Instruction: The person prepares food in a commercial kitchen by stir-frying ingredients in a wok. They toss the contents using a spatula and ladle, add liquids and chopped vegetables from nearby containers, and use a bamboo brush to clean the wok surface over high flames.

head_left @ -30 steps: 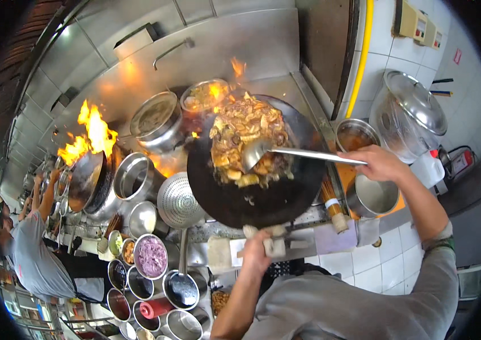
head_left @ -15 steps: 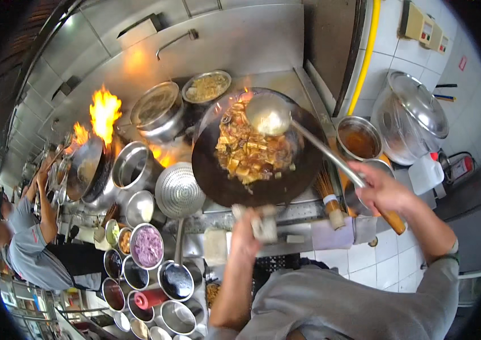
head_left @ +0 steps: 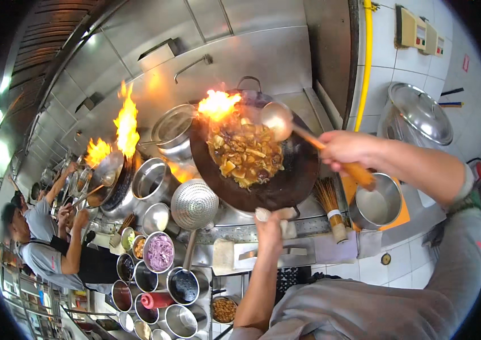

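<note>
My left hand (head_left: 269,233) is closed round a pale folded cloth (head_left: 288,229) at the near rim of a large dark wok (head_left: 300,178). A near loop handle shows partly beside the cloth; whether the fingers also grip it is hidden. In the wok lies a glossy brown stir-fry (head_left: 246,156) with pale chunks and dark slices. My right hand (head_left: 343,148) grips a long-handled ladle (head_left: 278,120), whose wooden end sticks out below the fist. The ladle's round metal bowl is at the food's right far edge. A bright flame (head_left: 219,105) burns at the wok's far left.
To the left stand a perforated strainer (head_left: 194,205), a metal pot (head_left: 152,177) and several seasoning tins (head_left: 181,320). A bamboo brush (head_left: 331,209) and a steel pot (head_left: 377,204) are at the right. Farther left, a co-worker (head_left: 53,258) handles another wok amid tall flames (head_left: 127,122).
The ladle and my right hand have moved up and right. Fire has flared at the wok's far left, and the food has bunched together. The whole view has shifted slightly.
</note>
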`<control>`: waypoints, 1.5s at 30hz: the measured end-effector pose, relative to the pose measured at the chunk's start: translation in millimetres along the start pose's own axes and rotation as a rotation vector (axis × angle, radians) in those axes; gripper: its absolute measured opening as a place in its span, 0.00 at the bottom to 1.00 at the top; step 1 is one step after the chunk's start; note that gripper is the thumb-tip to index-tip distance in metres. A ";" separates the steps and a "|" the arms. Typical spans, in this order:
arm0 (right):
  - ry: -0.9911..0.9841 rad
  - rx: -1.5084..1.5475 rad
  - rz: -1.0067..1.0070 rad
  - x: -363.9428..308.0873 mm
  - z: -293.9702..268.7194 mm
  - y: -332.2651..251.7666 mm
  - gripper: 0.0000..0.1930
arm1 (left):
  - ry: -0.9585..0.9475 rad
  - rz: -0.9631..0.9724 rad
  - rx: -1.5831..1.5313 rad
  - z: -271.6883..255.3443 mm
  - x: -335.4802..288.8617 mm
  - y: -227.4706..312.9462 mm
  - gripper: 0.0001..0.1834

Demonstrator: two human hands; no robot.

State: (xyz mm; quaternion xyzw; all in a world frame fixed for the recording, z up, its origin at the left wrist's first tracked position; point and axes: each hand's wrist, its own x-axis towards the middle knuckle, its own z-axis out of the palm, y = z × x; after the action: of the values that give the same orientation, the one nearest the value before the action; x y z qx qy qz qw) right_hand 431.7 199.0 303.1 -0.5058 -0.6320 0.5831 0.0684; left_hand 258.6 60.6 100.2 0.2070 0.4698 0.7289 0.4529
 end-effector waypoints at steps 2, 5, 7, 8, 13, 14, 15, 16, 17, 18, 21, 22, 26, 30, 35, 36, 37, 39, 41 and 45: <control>-0.138 0.147 -0.036 27.1 21.6 -3.1 0.03 | -0.013 -0.254 -0.003 2.0 9.4 42.8 0.10; -0.291 0.280 0.006 5.9 47.2 -5.3 0.03 | -0.010 -0.464 -0.286 -37.9 3.5 68.7 0.12; -0.443 0.591 0.130 -11.8 48.9 0.1 0.04 | 0.130 -0.392 -0.284 -55.5 -38.1 65.8 0.13; -0.524 0.656 0.155 -8.0 45.7 17.8 0.02 | 0.091 -0.378 -0.329 -61.8 -60.9 70.0 0.16; -0.732 0.681 0.144 -74.0 113.5 22.4 0.14 | 0.264 -0.256 -0.448 -133.3 -190.5 81.7 0.21; -0.734 0.627 0.133 -91.4 138.9 17.0 0.17 | 0.347 -0.197 -0.438 -143.0 -221.6 93.6 0.21; -0.752 0.562 0.121 -106.8 167.1 11.9 0.19 | 0.386 -0.148 -0.433 -165.8 -251.3 90.5 0.19; -0.779 0.551 0.113 -118.7 190.9 11.7 0.20 | 0.369 -0.134 -0.422 -186.5 -279.0 88.2 0.18; -0.815 0.534 0.116 -132.4 211.3 15.7 0.21 | 0.367 -0.120 -0.414 -204.2 -309.3 87.5 0.16; -0.854 0.500 0.078 -148.1 229.0 18.2 0.23 | 0.405 -0.060 -0.411 -213.6 -338.2 88.9 0.15; -0.936 0.550 0.043 -168.8 278.9 29.7 0.27 | 0.445 0.105 -0.475 -238.4 -405.7 102.1 0.13; -1.023 0.507 0.069 -163.2 304.3 31.0 0.27 | 0.490 0.191 -0.463 -243.5 -426.9 108.8 0.14; -1.354 0.604 0.424 -141.6 293.4 16.7 0.26 | 0.832 0.174 -0.466 -153.7 -484.6 114.2 0.14; -1.607 0.494 0.674 -134.1 323.9 5.9 0.25 | 1.070 0.290 -0.505 -102.5 -506.8 92.5 0.14; -1.722 0.294 0.694 -181.6 461.2 22.6 0.22 | 1.180 0.383 -0.530 -166.0 -588.3 82.8 0.14; -1.712 0.220 0.677 -189.0 475.7 26.0 0.23 | 1.270 0.378 -0.575 -162.8 -596.2 79.6 0.15; -1.715 0.228 0.673 -201.1 491.0 29.4 0.23 | 1.360 0.364 -0.611 -162.0 -608.6 78.6 0.16; -1.813 0.039 0.675 -225.3 520.1 29.2 0.18 | 1.382 0.382 -0.656 -164.8 -629.3 68.0 0.15; -1.786 -0.049 0.594 -243.2 541.4 22.2 0.19 | 1.410 0.410 -0.724 -167.9 -634.3 51.8 0.15; -1.796 -0.256 0.527 -256.1 591.7 12.0 0.22 | 1.538 0.539 -0.838 -172.9 -633.6 31.3 0.13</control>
State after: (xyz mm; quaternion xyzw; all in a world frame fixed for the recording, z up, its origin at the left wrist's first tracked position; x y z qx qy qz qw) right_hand 160.9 -382.7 238.7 0.0023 -0.3728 0.6775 -0.6340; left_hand 437.7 -571.7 124.1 -0.4140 0.2748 0.8577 -0.1321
